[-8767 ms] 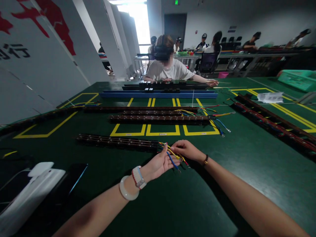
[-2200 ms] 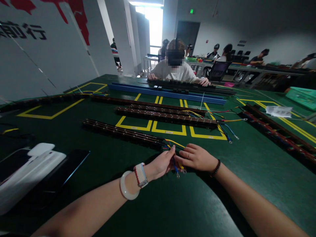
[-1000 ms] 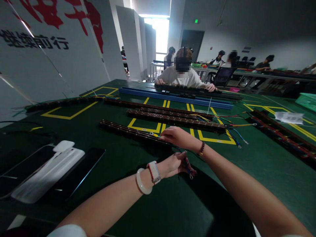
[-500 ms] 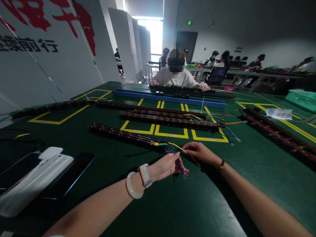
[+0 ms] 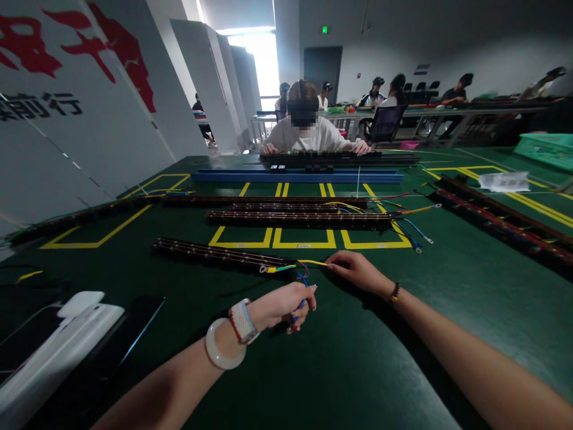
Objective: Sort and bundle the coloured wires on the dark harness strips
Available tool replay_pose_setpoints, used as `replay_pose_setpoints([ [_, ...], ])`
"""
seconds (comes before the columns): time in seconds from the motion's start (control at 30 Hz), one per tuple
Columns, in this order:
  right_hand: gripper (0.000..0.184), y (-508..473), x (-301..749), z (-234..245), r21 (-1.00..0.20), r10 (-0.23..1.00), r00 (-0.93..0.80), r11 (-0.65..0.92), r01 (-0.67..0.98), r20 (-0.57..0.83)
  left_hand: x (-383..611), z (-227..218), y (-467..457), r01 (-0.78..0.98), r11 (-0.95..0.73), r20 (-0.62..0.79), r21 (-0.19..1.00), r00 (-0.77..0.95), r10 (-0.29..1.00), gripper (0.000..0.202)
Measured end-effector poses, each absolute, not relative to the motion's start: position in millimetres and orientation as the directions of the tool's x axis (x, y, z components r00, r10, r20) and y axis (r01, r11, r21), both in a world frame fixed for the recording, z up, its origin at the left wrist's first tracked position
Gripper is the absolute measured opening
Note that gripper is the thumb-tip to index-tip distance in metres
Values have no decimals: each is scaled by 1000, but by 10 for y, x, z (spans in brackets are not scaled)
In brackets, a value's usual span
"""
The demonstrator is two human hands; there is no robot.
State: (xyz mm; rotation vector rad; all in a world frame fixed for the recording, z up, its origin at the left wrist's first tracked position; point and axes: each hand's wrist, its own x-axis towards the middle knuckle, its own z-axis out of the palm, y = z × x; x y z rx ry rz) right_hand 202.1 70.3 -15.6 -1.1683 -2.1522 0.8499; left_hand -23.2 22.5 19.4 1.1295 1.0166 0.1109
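A long dark strip [image 5: 215, 254] lies on the green table [image 5: 447, 286] in front of me, with coloured wires coming out of its right end. My left hand [image 5: 286, 303] is curled shut round the blue and red wires [image 5: 302, 280], just below that end. My right hand [image 5: 356, 269] pinches the tip of the yellow wire [image 5: 313, 263], drawn out straight to the right. A white bangle and a watch sit on my left wrist, a bead bracelet on my right.
More dark strips [image 5: 295, 218] with loose wires lie across yellow floor-style markings. A blue rail [image 5: 295, 177] runs in front of a seated person [image 5: 304, 128]. Strips [image 5: 501, 224] line the right side. White devices and a phone [image 5: 67, 346] sit at my left.
My right hand reached onto the strip a second ago, then came back and pulled the yellow wire out to the right. My left hand kept its grip on the other wires.
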Motion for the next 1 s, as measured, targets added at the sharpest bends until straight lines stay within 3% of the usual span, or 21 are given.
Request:
replay_pose_setpoints([
  [0.17,20,713,2014,-136,-712,861,-472,452,538,190,-423,158,364,480,396,-619,783,666,417,44],
  [0.53,21,722,2032,-131,-694,848,-489,479,537,206,-530,285,426,594,327,-678,735,644,355,45],
  [0.73,23,749,2061,-166,-711,833,-515,486,508,202,-577,307,449,487,439,-629,755,728,275,39],
  [0.87,25,767,2074,-173,-738,841,-502,469,486,203,-635,300,505,483,480,-652,732,700,290,39],
  [1.0,27,770,2073,-155,-756,849,-490,451,475,198,-659,272,554,383,572,-628,725,708,322,54],
])
